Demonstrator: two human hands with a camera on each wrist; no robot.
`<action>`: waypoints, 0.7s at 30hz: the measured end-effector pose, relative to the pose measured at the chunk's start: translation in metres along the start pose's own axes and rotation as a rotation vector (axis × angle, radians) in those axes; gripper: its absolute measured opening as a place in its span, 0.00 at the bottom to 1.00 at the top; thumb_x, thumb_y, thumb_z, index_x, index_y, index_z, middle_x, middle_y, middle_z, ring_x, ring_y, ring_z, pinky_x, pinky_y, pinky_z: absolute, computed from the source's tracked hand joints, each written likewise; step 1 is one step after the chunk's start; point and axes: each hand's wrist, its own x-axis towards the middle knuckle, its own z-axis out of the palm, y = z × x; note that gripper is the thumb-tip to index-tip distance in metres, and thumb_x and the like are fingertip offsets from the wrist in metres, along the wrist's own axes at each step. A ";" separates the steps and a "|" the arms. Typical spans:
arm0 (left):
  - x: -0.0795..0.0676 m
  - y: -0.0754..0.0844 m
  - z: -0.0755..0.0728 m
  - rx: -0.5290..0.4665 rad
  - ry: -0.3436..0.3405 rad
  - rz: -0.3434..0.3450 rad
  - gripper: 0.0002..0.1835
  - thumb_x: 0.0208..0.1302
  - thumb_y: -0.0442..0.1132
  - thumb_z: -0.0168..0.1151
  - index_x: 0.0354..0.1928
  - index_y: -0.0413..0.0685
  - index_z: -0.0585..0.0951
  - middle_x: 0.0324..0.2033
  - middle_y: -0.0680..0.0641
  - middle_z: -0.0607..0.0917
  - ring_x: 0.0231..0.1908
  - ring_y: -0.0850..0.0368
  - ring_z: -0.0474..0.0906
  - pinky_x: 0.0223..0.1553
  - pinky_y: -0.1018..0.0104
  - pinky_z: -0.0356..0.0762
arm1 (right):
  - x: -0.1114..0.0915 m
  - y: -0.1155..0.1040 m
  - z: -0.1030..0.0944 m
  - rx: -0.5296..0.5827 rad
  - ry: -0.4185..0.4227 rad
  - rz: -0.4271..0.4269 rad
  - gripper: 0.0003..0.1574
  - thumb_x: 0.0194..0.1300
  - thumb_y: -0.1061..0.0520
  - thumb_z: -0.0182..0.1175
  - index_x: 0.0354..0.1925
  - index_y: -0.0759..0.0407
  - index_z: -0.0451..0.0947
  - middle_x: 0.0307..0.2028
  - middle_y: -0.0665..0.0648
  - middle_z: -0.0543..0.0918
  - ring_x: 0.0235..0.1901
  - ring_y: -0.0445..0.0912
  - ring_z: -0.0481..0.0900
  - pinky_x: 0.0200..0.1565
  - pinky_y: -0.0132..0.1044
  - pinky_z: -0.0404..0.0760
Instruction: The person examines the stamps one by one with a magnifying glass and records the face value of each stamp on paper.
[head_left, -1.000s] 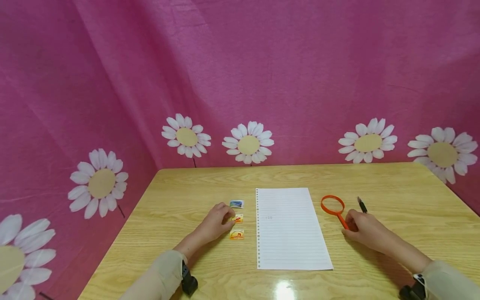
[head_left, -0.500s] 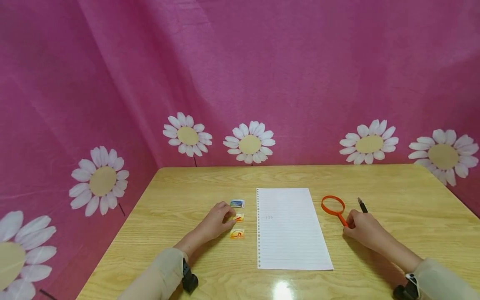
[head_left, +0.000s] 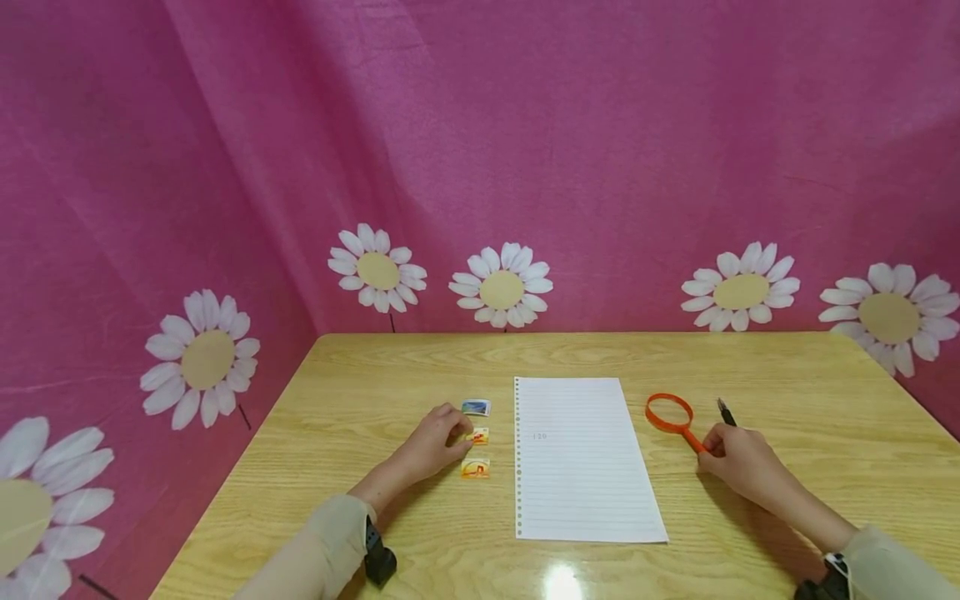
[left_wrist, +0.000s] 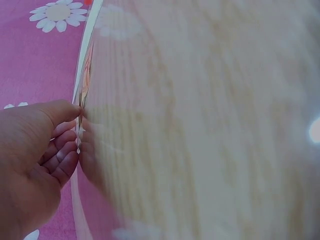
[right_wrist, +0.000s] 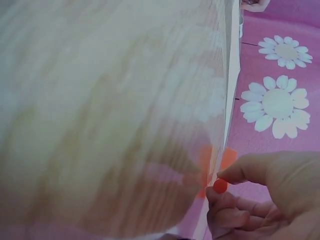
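Observation:
In the head view my left hand (head_left: 431, 442) rests on the table with its fingertips at the middle stamp-like card (head_left: 480, 437), yellow and red. Beyond it lies a blue and green card (head_left: 476, 407), and nearer a yellow-orange one (head_left: 476, 468). The left wrist view shows the thumb and bent fingers (left_wrist: 62, 160) low at the tabletop. My right hand (head_left: 738, 458) pinches the handle of an orange-red magnifying glass (head_left: 693, 440) between thumb and fingers. Its round orange handle end (right_wrist: 220, 186) shows between the fingertips in the right wrist view.
A lined, punched sheet of paper (head_left: 585, 467) lies between the hands, with a faint handwritten number on it. A black pen (head_left: 725, 412) lies just beyond the right hand, partly hidden by it. A pink daisy-print curtain (head_left: 615, 167) hangs behind the wooden table (head_left: 420, 358).
My right hand has tightened on the magnifying glass's handle and shifted slightly to the right, the handle turning a little with it. The left hand stays at the middle card.

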 end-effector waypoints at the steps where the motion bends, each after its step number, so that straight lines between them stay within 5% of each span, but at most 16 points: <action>1: 0.000 0.000 0.000 0.000 -0.002 -0.003 0.06 0.64 0.37 0.65 0.40 0.44 0.79 0.36 0.50 0.75 0.38 0.59 0.66 0.40 0.67 0.69 | 0.000 0.001 0.000 0.001 0.002 -0.002 0.05 0.59 0.64 0.62 0.31 0.67 0.76 0.24 0.54 0.81 0.24 0.42 0.71 0.24 0.30 0.67; 14: 0.000 0.000 -0.001 -0.005 -0.007 0.011 0.06 0.65 0.37 0.64 0.39 0.44 0.78 0.35 0.50 0.73 0.38 0.59 0.65 0.39 0.66 0.67 | -0.005 0.000 0.002 -0.018 0.072 -0.102 0.04 0.59 0.65 0.63 0.31 0.64 0.77 0.21 0.50 0.76 0.20 0.35 0.64 0.22 0.29 0.65; 21: 0.000 0.000 -0.002 -0.010 -0.012 0.009 0.06 0.65 0.37 0.64 0.40 0.45 0.78 0.35 0.50 0.73 0.38 0.59 0.65 0.40 0.67 0.67 | -0.008 -0.002 0.005 -0.040 0.204 -0.254 0.09 0.54 0.67 0.67 0.29 0.61 0.76 0.19 0.47 0.71 0.21 0.30 0.60 0.22 0.28 0.65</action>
